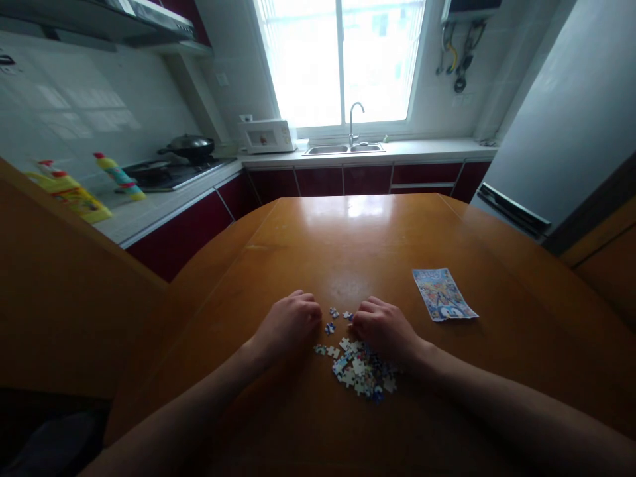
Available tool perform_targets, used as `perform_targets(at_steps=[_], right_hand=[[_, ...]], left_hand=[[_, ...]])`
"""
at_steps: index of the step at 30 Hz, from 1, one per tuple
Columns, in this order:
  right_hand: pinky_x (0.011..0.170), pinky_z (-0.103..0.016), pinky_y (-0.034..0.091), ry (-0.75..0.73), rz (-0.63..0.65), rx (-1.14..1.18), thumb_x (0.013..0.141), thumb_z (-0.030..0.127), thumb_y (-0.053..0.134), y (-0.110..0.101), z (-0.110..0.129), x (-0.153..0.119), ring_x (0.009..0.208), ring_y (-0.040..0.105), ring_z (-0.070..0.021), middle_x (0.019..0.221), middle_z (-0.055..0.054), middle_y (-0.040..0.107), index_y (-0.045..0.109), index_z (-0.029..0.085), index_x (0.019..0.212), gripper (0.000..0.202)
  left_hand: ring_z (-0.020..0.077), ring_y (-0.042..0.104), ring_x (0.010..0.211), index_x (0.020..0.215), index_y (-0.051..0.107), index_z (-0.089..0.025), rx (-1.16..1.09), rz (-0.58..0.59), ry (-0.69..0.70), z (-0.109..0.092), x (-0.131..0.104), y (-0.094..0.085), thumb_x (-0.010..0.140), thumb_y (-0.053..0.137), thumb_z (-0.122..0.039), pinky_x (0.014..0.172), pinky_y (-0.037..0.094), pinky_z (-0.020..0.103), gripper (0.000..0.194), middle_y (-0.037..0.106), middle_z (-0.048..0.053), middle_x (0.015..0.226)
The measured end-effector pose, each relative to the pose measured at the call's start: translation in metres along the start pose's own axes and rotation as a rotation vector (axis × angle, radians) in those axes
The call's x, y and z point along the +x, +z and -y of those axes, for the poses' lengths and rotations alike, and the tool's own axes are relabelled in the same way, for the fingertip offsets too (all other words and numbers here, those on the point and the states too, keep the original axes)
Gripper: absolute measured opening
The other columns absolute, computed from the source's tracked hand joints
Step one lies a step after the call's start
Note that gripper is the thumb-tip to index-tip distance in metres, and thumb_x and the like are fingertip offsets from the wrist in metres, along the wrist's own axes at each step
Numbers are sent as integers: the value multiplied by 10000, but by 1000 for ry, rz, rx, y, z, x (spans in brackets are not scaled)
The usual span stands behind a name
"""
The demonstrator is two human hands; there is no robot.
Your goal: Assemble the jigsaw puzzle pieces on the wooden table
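A loose heap of jigsaw puzzle pieces (358,368) lies on the wooden table, some showing pale backs and others printed sides. My right hand (385,330) rests at the heap's far edge, fingers closed, with a blue and white puzzle piece (348,316) at its fingertips. To the left, my left hand (291,321) lies on the table with its fingers curled in; whatever they may hold is hidden. Between the hands are a small piece (334,312) and a blue piece (330,328). Two joined-looking pieces (326,351) lie just left of the heap.
A printed picture sheet (444,295) lies on the table (342,248) to the right of my hands. Beyond the table run a counter with a sink (342,150), a white microwave (268,136) and a stove with a pan (191,147). A fridge (561,126) stands at right.
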State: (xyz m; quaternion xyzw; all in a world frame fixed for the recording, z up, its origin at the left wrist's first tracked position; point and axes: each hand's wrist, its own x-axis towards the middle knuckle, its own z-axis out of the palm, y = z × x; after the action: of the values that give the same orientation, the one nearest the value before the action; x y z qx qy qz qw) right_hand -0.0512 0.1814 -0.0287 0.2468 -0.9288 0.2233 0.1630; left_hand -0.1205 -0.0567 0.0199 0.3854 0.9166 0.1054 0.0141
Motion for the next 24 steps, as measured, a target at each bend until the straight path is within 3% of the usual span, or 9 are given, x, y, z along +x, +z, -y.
perform_targets(at_steps=[4,6,9,12,18,24], right_hand=[[686,-323,413,-167,53,-83,951,233,639,-6,-7,0,822,534,-198,857,-58,684,727,212,814,163],[705,-337,415,-223,69,-77,953,244,637,-8,-9,0,848,530,-209,889,-62,687,742,230,844,152],[706,-336,418,-209,61,-22,957,257,623,-9,-12,-1,837,527,-205,876,-58,682,728,231,817,177],[706,-326,425,-167,47,41,953,248,618,-10,-13,-1,815,529,-193,855,-53,676,702,214,833,150],[783,-320,447,-334,175,155,898,239,668,-19,-12,-1,864,551,-181,916,-28,688,711,240,891,44],[770,-329,447,-364,148,69,935,229,631,-9,-13,-2,847,545,-186,875,-38,676,689,221,840,112]], left_hand=[[191,594,854,827,791,-241,59,128,48,-9,-5,-5,931,626,-197,716,423,282,200,697,47,870],[188,583,827,793,786,-234,80,134,61,-14,-7,-7,945,607,-206,711,418,285,237,685,52,849],[186,587,857,833,778,-228,46,77,61,-20,-9,-6,935,614,-187,735,434,277,198,681,54,908],[174,608,894,917,771,-240,-107,102,140,-24,-11,-1,934,633,-201,776,457,263,144,681,42,972],[190,617,945,904,771,-266,-259,150,246,-24,-15,7,870,754,-290,838,460,279,45,676,26,948],[178,623,945,858,750,-230,-264,175,309,-29,-11,0,951,647,-258,882,459,287,142,696,34,975]])
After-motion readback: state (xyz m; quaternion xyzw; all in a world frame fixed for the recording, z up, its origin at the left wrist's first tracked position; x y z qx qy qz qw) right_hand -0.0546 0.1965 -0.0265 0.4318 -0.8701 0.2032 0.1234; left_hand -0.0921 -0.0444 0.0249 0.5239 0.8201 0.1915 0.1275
